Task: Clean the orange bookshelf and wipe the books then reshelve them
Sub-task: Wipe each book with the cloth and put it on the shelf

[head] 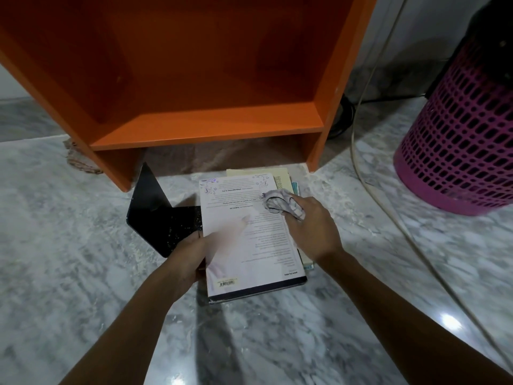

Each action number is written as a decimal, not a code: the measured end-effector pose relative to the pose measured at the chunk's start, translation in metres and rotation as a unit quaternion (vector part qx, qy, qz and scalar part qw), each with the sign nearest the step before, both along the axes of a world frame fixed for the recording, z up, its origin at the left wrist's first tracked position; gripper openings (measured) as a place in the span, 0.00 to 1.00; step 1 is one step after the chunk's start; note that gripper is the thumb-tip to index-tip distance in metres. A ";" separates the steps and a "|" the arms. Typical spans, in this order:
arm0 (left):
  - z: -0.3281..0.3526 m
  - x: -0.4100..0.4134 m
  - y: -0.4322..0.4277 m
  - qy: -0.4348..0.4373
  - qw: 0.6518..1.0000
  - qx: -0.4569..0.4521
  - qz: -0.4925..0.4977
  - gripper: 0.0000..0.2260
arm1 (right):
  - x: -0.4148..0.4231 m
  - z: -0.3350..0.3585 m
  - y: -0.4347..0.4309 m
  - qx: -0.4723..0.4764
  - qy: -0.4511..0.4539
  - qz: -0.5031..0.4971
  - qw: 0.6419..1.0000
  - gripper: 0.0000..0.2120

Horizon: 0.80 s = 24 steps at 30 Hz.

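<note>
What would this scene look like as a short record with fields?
shelf: orange, visible compartment holds no books
book: white cover up, on top of a stack on the floor
left hand: grips the book's left edge
right hand: holds a cloth on the book
nearby: black bookend, pink basket

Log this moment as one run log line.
step: wiping book cover | left hand: grips book's left edge | right hand: holds cloth on cover | orange bookshelf: books not yet reshelved

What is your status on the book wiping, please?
Left hand grips the top book at its edge. Right hand holds the cloth on its cover. Bookshelf not yet restocked; black bookend beside the stack.
</note>
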State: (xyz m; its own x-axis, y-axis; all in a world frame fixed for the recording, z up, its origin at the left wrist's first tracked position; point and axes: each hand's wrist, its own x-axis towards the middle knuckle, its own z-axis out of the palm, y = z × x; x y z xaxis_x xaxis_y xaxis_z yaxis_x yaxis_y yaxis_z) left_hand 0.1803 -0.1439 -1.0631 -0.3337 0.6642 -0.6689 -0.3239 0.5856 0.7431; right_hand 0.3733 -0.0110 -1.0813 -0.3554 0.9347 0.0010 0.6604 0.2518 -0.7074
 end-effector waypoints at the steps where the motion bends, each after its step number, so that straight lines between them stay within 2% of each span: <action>1: 0.003 -0.001 0.000 -0.008 1.000 0.020 0.003 0.15 | 0.001 0.001 0.001 -0.003 0.005 0.000 1.000 0.15; 3: 0.012 -0.003 0.004 -0.017 0.998 0.061 0.005 0.16 | 0.003 0.003 0.004 -0.024 0.036 -0.007 0.999 0.12; 5: 0.030 -0.005 0.012 0.015 0.996 0.083 0.016 0.13 | 0.006 0.006 0.008 -0.059 0.074 -0.026 0.995 0.08; 7: 0.057 -0.008 0.022 0.116 0.990 0.077 0.002 0.08 | 0.010 0.010 0.012 -0.080 0.100 -0.050 0.991 0.05; 9: 0.085 -0.008 0.032 0.232 0.969 0.075 -0.041 0.07 | 0.014 0.015 0.016 -0.088 0.132 -0.071 0.985 0.05; 11: 0.105 0.001 0.041 0.350 0.929 0.074 -0.100 0.09 | 0.018 0.022 0.020 -0.087 0.159 -0.102 0.978 0.05; 14: 0.115 0.032 0.047 0.526 0.831 0.047 -0.176 0.15 | 0.021 0.035 0.025 -0.096 0.226 -0.140 0.959 0.05; 16: 0.108 0.057 0.051 0.595 0.773 0.025 -0.221 0.17 | 0.023 0.041 0.028 -0.116 0.260 -0.163 0.945 0.05; 18: 0.095 0.083 0.057 0.632 0.730 0.016 -0.259 0.18 | 0.024 0.044 0.029 -0.144 0.288 -0.176 0.930 0.04; 21: 0.069 0.114 0.068 0.653 0.692 0.003 -0.307 0.15 | 0.028 0.045 0.033 -0.158 0.295 -0.191 0.923 0.04; 24: 0.043 0.130 0.072 0.629 0.693 0.000 -0.352 0.12 | 0.032 0.040 0.037 -0.152 0.272 -0.192 0.931 0.04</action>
State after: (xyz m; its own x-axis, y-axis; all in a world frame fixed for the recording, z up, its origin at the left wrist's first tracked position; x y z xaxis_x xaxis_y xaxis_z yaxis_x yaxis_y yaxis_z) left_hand 0.3102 -0.0716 -1.0199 -0.2457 0.9589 -0.1423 0.9466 0.2689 0.1778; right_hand 0.4052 0.0259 -1.0410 -0.0192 0.9793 -0.2017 0.1831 -0.1949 -0.9636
